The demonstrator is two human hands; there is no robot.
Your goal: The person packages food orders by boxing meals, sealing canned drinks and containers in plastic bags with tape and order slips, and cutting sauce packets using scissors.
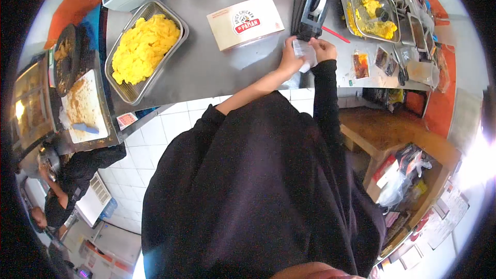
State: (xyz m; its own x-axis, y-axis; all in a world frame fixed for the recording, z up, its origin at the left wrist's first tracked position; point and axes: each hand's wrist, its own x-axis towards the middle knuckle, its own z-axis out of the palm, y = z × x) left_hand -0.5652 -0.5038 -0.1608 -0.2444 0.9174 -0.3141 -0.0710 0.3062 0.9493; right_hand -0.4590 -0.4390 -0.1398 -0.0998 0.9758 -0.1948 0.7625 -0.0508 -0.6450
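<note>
My left hand (291, 58) and my right hand (324, 50) are close together at the front of the steel counter. Between them is a small white slip (301, 48) with faint print, like a receipt. Fingers of both hands are closed on its edges. Just beyond my fingertips stands a black tape dispenser (305, 20) with a roll of clear tape (320, 3). To the left of the dispenser, a closed cardboard food box (245, 22) printed "Spicy Chicken Di Paman" lies on the counter.
A wire basket (146, 87) heaped with yellow food stands left; another basket (395, 26) holds less, with tongs-like dark tool. Sauce sachets (361, 65) and scissors (402, 72) lie right. A knife (85, 128) rests on a stained board (82, 103). Another person (67, 186) works at lower left.
</note>
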